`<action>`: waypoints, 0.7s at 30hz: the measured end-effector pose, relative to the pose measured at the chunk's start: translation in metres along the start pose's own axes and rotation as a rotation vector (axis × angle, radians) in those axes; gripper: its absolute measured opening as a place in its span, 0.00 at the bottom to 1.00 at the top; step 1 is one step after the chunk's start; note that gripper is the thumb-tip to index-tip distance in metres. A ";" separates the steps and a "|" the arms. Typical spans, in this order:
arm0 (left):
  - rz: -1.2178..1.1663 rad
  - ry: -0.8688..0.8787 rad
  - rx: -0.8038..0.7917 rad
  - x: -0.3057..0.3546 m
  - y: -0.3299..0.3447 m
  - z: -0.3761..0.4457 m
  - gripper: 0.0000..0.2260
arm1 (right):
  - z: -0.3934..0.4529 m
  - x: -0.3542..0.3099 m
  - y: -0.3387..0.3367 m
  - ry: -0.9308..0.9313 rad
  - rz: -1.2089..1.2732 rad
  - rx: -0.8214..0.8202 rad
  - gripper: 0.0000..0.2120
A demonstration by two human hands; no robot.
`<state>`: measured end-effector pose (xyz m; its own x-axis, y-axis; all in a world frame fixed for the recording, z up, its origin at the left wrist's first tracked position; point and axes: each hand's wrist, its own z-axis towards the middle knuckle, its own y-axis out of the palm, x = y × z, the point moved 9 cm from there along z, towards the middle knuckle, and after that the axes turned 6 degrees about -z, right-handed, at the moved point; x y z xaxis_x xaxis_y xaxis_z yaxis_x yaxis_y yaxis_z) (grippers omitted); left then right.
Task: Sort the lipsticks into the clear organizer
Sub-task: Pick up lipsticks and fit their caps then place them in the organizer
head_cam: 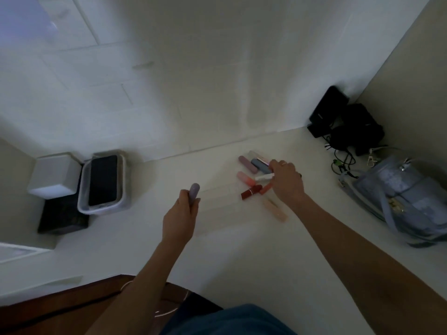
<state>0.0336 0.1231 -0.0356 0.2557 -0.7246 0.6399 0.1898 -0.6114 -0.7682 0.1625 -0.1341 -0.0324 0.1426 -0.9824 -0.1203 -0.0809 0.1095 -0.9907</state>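
The left hand (180,218) grips a lilac lipstick tube (194,192) upright over the faint clear organizer (217,206), ready to slot; the right hand (286,181) pinches a white tube (264,177) from the pile near the countertop's back edge.

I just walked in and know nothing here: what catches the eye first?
Probably the bright cluster of lipsticks lying mid-counter, where the right hand reaches in. The left hand holds up a lavender tube. At the far left, a dark phone lies in a white basket.
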 end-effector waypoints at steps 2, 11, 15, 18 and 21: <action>0.005 -0.010 -0.024 -0.003 0.001 0.003 0.12 | 0.005 -0.006 0.005 -0.009 -0.143 -0.041 0.16; -0.031 -0.016 -0.048 -0.025 -0.009 0.007 0.12 | 0.013 0.002 0.031 0.113 -0.215 -0.150 0.19; -0.056 -0.032 -0.080 -0.036 -0.012 0.003 0.13 | 0.015 -0.001 0.040 0.131 -0.212 -0.172 0.17; -0.070 -0.047 -0.091 -0.042 -0.014 0.003 0.14 | 0.017 -0.006 0.042 0.094 -0.228 -0.172 0.16; -0.058 -0.036 -0.115 -0.039 -0.012 0.003 0.13 | 0.016 -0.012 0.042 0.054 -0.291 -0.130 0.16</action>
<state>0.0244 0.1595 -0.0518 0.2815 -0.6766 0.6804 0.0954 -0.6859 -0.7214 0.1730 -0.1155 -0.0738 0.1265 -0.9766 0.1737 -0.1702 -0.1939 -0.9661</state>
